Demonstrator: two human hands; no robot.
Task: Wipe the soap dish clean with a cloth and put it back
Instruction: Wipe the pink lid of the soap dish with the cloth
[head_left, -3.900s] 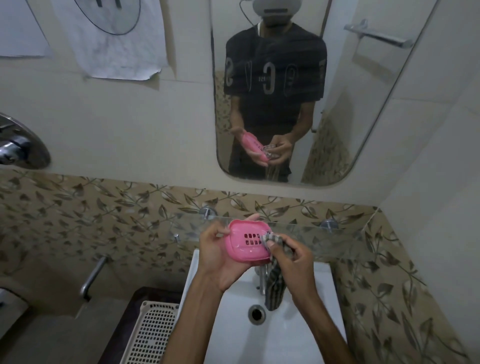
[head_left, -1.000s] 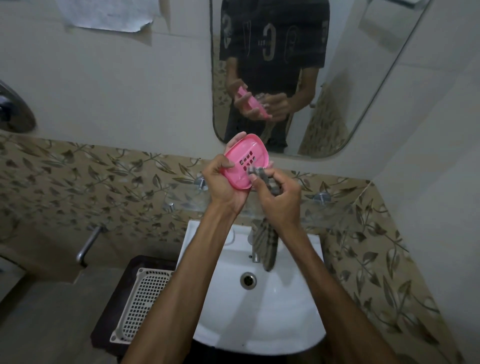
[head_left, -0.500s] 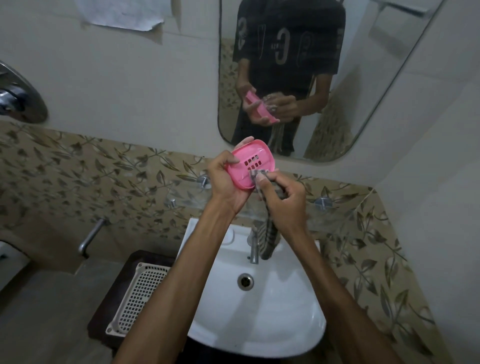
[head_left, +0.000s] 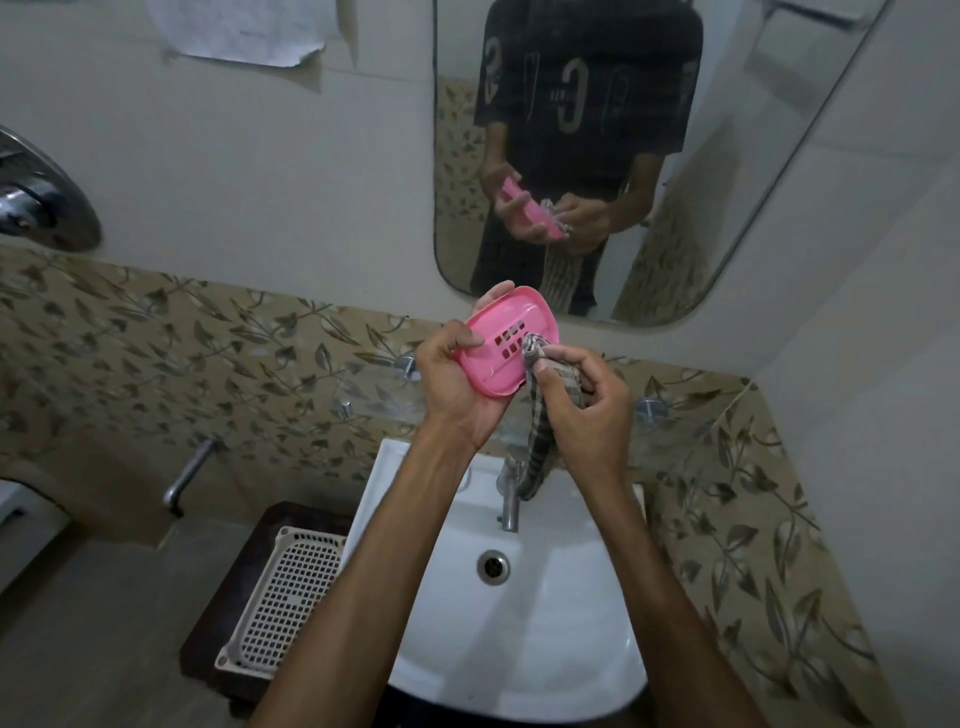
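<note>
The left hand (head_left: 457, 387) grasps the pink dish (head_left: 506, 340) from below and behind, thumb on its left rim, and holds it tilted in the air above the sink (head_left: 524, 639), in front of the lower edge of the mirror (head_left: 587, 156). The hollow side with the small slots faces the camera. The right hand (head_left: 587, 410) is clenched around a checked cloth (head_left: 540, 395) and presses a bunched corner of it against the right part of the dish, near the slots. The rest of the cloth hangs down and seems to reach the tap (head_left: 508, 493), but the view is dim there. A white basket (head_left: 291, 592) lies left of the sink.
</note>
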